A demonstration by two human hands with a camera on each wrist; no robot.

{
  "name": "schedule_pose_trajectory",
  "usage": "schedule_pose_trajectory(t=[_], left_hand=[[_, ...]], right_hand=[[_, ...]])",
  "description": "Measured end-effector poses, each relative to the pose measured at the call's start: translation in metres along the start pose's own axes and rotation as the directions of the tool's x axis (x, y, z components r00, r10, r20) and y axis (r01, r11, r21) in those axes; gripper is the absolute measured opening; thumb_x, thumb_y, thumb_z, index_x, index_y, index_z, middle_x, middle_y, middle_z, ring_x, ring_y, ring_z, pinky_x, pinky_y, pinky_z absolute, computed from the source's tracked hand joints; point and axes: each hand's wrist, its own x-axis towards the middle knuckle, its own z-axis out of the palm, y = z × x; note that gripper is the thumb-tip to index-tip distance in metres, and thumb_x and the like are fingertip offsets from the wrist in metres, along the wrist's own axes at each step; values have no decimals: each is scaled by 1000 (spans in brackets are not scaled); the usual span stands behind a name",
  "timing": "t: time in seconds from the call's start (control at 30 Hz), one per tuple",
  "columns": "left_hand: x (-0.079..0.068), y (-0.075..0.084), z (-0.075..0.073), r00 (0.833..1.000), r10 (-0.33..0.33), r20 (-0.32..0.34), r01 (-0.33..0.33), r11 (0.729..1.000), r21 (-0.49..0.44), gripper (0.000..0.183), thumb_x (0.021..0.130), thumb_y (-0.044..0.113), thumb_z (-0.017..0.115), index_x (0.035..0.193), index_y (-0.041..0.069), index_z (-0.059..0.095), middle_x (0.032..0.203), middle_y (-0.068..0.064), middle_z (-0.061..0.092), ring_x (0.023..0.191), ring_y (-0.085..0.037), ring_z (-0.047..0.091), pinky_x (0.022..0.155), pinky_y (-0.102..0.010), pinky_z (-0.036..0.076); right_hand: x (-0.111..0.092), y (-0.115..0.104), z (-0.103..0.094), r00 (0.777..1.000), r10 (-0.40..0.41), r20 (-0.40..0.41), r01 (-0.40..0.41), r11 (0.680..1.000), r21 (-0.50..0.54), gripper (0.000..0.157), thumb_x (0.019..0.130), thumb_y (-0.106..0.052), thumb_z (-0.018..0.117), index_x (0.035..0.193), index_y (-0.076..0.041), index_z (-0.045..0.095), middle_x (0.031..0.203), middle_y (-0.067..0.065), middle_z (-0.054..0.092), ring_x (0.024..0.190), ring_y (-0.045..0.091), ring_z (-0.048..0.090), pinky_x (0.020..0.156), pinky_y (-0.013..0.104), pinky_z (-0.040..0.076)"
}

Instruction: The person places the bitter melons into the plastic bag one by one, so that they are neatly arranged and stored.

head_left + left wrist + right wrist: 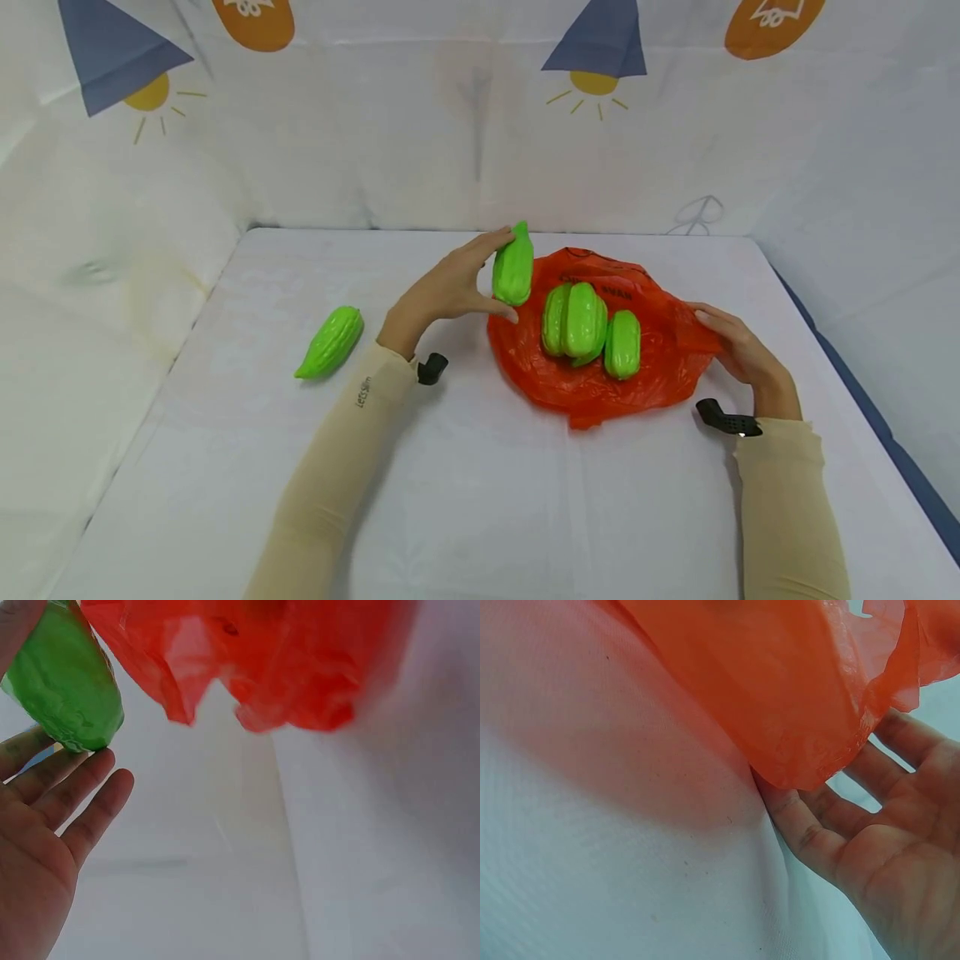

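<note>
My left hand (450,283) pinches a green bitter gourd (513,267) between thumb and fingers, at the left rim of a red plastic bag (517,375). In the left wrist view the fingers touch one end of that gourd (67,682). Several glossy green bitter gourds (582,321) lie in the middle of the spread bag, partly overlapping. On the bag's right side, my right hand (742,350) grips the edge; the right wrist view shows the plastic (795,750) between thumb and fingers. Another bitter gourd (330,342) lies left of my left forearm.
A white cloth covers the table (480,500). White sheeting (420,142) with lamp prints hangs along the back, and more sheeting rises at both sides. A dark blue strip (862,400) runs along the right table edge. Each wrist carries a small black camera (432,368).
</note>
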Motion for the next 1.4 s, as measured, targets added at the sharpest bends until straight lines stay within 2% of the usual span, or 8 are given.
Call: schedule_pose_trajectory(t=[0.2,0.33,0.53,0.73,1.17,1.3,1.4], left_hand=[[19,28,6,998,61,26,-61,998,-5,114,65,53,86,154,12,29,163,-1,23,150,-18,24,119,-39,28],[30,44,12,993,102,57,-102,995,-7,114,65,53,86,154,13,28,163,-1,23,149,-16,24,118,-35,31],[48,62,30,980,105,166,-117,991,59,116,66,58,82,156,14,23,164,1,19,149,-13,25,118,-28,30],[55,69,49,965,69,252,-108,984,145,114,71,63,78,157,18,18,164,2,16,148,-12,24,114,-29,37],[61,73,73,949,2,315,-75,973,218,110,75,68,71,157,20,14,164,2,16,142,-17,35,112,-32,39],[64,76,80,951,-7,309,-87,953,290,111,76,74,65,158,22,11,165,2,14,143,-15,33,115,-35,32],[67,78,86,950,-28,312,-95,923,374,112,76,78,59,159,22,8,165,2,15,146,-12,28,116,-39,27]], right_hand=[[0,0,1,1000,-5,-4,5,1000,-10,42,106,-17,30,140,-24,54,121,-11,65,96,6,65,81,21,57],[0,-1,1,1000,7,-13,-7,1000,-9,41,106,-19,31,139,-24,54,121,-11,65,95,6,65,81,21,57],[-1,-1,0,1000,7,-10,-7,1000,-8,42,105,-18,30,138,-25,55,120,-11,65,96,6,64,81,20,56],[-2,0,1,1000,8,-21,-8,1000,-18,41,105,-19,31,139,-24,54,121,-11,65,96,6,65,82,21,57],[-1,-1,4,999,15,-33,-16,999,-32,41,105,-20,32,140,-24,54,122,-11,65,96,7,65,81,22,57],[-1,-1,3,999,10,-30,-11,999,-42,42,105,-20,32,140,-25,54,122,-11,65,96,7,66,82,22,57],[0,-1,3,1000,4,-28,-5,999,-41,42,105,-19,32,140,-25,55,122,-12,65,98,7,65,83,21,56]])
